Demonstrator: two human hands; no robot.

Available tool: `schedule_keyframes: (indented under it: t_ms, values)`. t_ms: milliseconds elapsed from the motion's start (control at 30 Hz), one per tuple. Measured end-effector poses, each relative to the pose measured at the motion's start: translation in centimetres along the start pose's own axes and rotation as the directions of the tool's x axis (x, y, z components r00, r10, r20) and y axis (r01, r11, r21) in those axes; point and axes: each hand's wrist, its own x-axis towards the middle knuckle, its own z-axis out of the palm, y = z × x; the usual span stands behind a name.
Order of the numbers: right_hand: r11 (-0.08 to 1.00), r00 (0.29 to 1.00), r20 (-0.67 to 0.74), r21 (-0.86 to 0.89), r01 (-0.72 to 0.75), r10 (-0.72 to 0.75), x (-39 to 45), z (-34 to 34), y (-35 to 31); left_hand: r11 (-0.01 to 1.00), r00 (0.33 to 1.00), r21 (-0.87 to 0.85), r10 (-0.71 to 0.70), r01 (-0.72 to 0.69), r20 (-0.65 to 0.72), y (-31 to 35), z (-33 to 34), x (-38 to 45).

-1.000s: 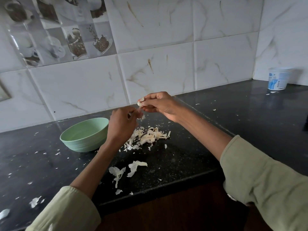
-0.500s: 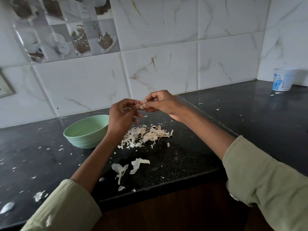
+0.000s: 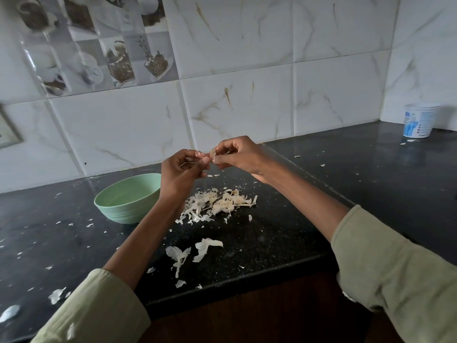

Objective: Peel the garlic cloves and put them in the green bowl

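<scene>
Two bare hands raised together at frame centre, above a dark speckled countertop (image 3: 272, 233). Right hand (image 3: 241, 154) pinched closed on a small pale garlic clove (image 3: 212, 152), gripped between thumb and fingertips just right of centre. Left hand (image 3: 181, 169) curled narrow, its fingertips (image 3: 204, 160) meeting the clove from the left and nipping a thin strip of skin; fingertips of both hands touching or nearly touching at the clove. Both forearms bare, pale green sleeves (image 3: 395, 276) pushed back at the lower left and lower right corners.

Green bowl (image 3: 126, 203) upright on the counter at left of centre, just left of and below the left wrist; interior largely visible, contents not discernible. Heap of papery garlic skins (image 3: 217, 201) on the counter directly below the hands, just right of the bowl. Two larger loose skins (image 3: 205, 246) lower centre, near the counter's front edge. Small white flecks (image 3: 57, 295) scattered over the left part of the counter.

White tub with blue label (image 3: 419, 121) upright at the far right, in the counter's back corner, well apart from the hands. Marbled white wall tiles (image 3: 247, 95) across the upper frame; printed cup-motif tile (image 3: 99, 43) at upper left.
</scene>
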Motion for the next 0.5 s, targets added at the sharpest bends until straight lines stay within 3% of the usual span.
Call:
schedule_keyframes:
  t_ms: [133,300,500]
  values:
    - [0.996,0.998,-0.002,-0.076,0.056,-0.056,-0.14,0.03,-0.28,0.998,1.000,-0.064,-0.002,0.002,0.000,0.01,-0.28,-0.02]
    - [0.895,0.964,-0.050,-0.387,0.221,-0.260,-0.27,0.48,-0.11,0.998,1.000,-0.064,-0.004,0.003,-0.018,0.31,-0.05,-0.09]
    - [0.889,0.960,-0.058,-0.398,0.228,-0.272,-0.50,0.63,-0.26,0.999,1.000,-0.034,-0.008,0.007,-0.027,0.87,0.24,-0.39]
